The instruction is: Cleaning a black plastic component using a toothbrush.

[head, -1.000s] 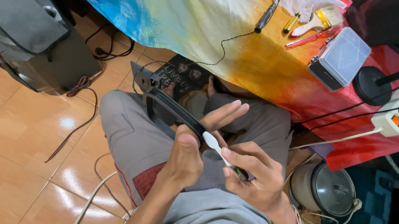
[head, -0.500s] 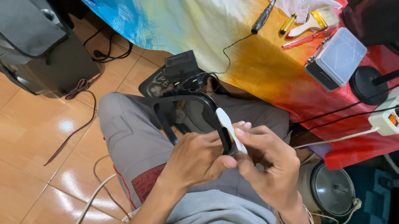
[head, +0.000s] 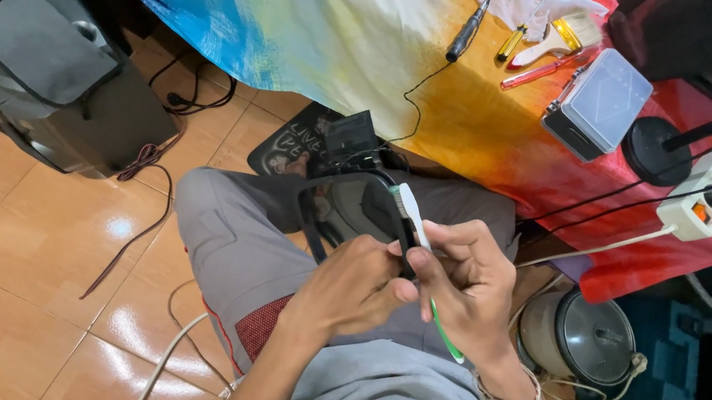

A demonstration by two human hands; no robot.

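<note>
Toothbrush [head: 410, 211] in my right hand [head: 466, 273], fingers pinched round its white-and-green handle, bristle end up against the black frame piece [head: 348, 210]. That black piece sits over my lap, just below the tabletop [head: 410, 60] edge, and my left hand [head: 346, 291] has its fingers closed round the lower edge. It looks like light, rigid plastic, a thin open loop that I judge would flex or crack if squeezed across the middle, so the thicker lower rim is the safer place to hold. The brush is light and smooth; a grip low on the handle gives control. My hands cover the lower part of the black piece, so I cannot tell its full shape or what it is. The brush tip is hard to make out against it.
</note>
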